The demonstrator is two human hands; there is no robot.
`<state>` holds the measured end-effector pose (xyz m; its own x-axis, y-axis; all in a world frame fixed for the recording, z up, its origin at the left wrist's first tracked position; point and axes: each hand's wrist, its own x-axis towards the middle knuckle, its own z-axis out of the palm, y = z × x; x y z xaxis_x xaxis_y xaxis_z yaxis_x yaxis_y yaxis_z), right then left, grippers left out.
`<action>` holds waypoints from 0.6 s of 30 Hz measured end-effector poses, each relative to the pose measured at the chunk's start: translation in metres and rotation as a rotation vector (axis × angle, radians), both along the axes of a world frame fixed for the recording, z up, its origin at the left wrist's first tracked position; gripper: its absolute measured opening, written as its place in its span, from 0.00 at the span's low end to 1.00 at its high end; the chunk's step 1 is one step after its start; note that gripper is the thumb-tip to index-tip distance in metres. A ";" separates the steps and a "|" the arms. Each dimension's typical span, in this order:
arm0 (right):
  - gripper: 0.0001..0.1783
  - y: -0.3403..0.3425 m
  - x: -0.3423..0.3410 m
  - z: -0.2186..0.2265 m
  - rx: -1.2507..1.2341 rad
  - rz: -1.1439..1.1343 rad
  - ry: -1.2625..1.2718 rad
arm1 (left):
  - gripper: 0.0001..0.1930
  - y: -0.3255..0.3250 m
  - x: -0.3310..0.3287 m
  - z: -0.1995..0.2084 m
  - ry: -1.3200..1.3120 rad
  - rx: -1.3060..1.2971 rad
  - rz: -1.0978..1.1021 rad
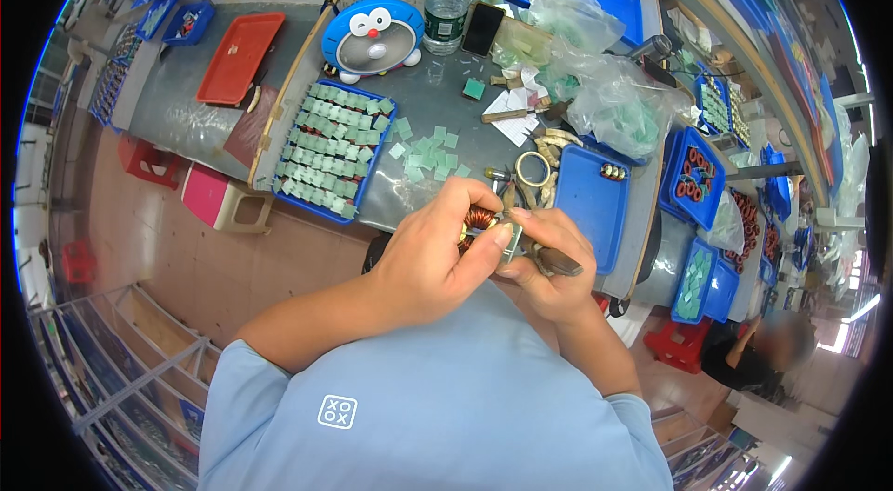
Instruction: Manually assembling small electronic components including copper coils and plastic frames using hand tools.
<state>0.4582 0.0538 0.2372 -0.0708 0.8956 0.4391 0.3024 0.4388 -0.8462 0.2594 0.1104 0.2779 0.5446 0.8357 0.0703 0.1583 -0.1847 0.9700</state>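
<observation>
Below my head camera, over the near edge of the grey desk (437,100), I have both hands together. My left hand (430,260) has its grip closed round a copper-wound coil (481,217), thumb pressed against it. My right hand (549,260) has its grip closed too, pinching a small grey-green piece (511,245) against the coil and holding a dark-handled tool (556,261) in the palm. On the desk I see a blue tray of pale green squares (332,149), loose squares (428,154) beside it, a shallow blue tray (590,198), a tape ring (533,169), a water bottle (446,9), a dark phone (483,29), a red tray (241,57) and clear bags (609,96). Reddish-brown floor (177,258) lies to my left, with stools (223,198) under the desk and metal shelving (112,351) lower left.
</observation>
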 end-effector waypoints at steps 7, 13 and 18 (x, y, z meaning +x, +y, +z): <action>0.30 -0.009 -0.005 -0.020 -0.162 -0.016 0.301 | 0.14 0.003 0.002 -0.006 0.003 0.069 -0.062; 0.30 -0.004 -0.005 -0.015 -0.065 -0.049 0.187 | 0.15 0.002 0.004 -0.010 -0.052 -0.049 -0.044; 0.30 0.007 -0.003 -0.005 0.030 -0.066 0.011 | 0.13 0.000 0.011 -0.016 -0.094 -0.020 0.048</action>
<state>0.4548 0.0612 0.2319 -0.0070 0.8845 0.4665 0.3222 0.4437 -0.8363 0.2707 0.1099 0.2619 0.4956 0.8625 0.1023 0.0750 -0.1599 0.9843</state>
